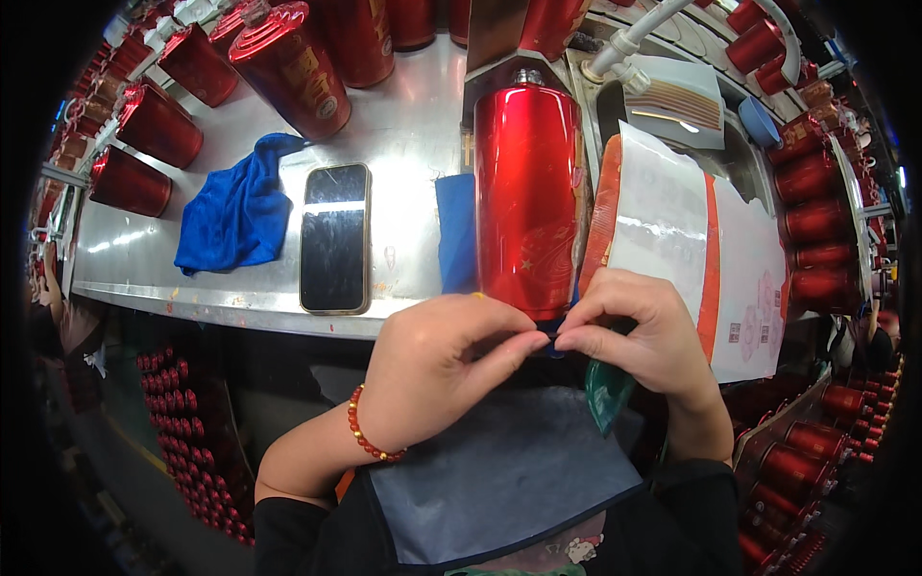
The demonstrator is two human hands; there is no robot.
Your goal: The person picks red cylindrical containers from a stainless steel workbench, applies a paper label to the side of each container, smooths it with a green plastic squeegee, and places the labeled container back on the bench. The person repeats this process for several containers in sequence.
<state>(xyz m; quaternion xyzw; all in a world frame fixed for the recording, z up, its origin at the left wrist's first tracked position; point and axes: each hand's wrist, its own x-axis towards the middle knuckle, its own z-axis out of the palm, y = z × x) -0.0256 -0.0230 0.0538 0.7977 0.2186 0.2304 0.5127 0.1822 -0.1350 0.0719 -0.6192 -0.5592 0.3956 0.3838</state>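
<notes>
- Right at the tips: left hand (432,348) and right hand (653,331), thumb to forefinger each, both pinches closed, almost nose to nose. A small dark piece (550,338) appears caught between them; too little shows to say what it is.
- Below the right palm, a dark green pointed thing (608,396) hangs; whether the curled fingers hold it, can't tell.
- Just beyond, the red bottle (526,192): neck away, base toward the person, right behind the fingertips. Neither hand visibly grips it.
- The step, as I read it: fine two-handed fingertip work. The next move, in my judgement, calls for steady pinches and a lift clear of that base.
- Tight on the right! A white sheet with orange bands (663,211) crowds the bottle, reaching toward the metal tap (624,53).
- Left, more room: bare metal tabletop (408,144) beyond the blue patch (455,230), then the phone (335,240) near the front edge and a crumpled blue cloth (235,216).
- Watch that front edge; the forearms reach in across it.
</notes>
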